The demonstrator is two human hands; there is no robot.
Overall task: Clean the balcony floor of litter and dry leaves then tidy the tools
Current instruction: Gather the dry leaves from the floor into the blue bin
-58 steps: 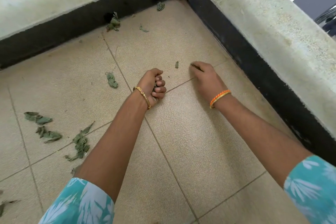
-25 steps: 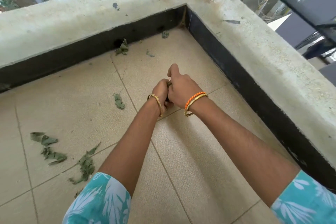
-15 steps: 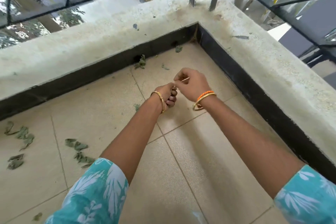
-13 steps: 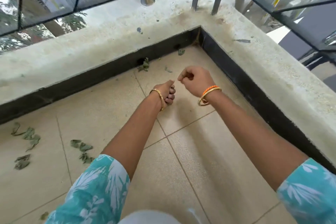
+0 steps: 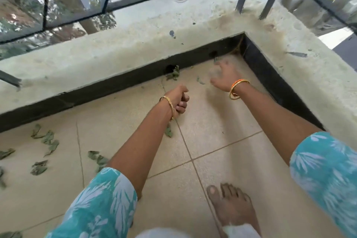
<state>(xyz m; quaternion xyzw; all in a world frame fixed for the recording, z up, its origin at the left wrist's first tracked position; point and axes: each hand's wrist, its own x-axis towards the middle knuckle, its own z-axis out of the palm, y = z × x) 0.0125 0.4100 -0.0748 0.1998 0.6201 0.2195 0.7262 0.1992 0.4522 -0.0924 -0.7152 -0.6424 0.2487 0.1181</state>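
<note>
Dry green curled leaves (image 5: 45, 139), left of frame: light, brittle; best pinched whole; left hand (image 5: 178, 98) fisted, contents unseen; right hand (image 5: 222, 77) blurred, fingers unclear.

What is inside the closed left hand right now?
The left hand is curled into a fist above the tiled floor. Its fingers cover whatever it holds; nothing shows between them.

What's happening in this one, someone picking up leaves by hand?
Yes. A person crouches barefoot on a tiled balcony floor, gathering dry leaves by hand. The left hand is a closed fist; what it holds is hidden. The right hand, motion-blurred, reaches toward the leaves in the corner. More leaves lie scattered at the left, not yet collected.
</note>
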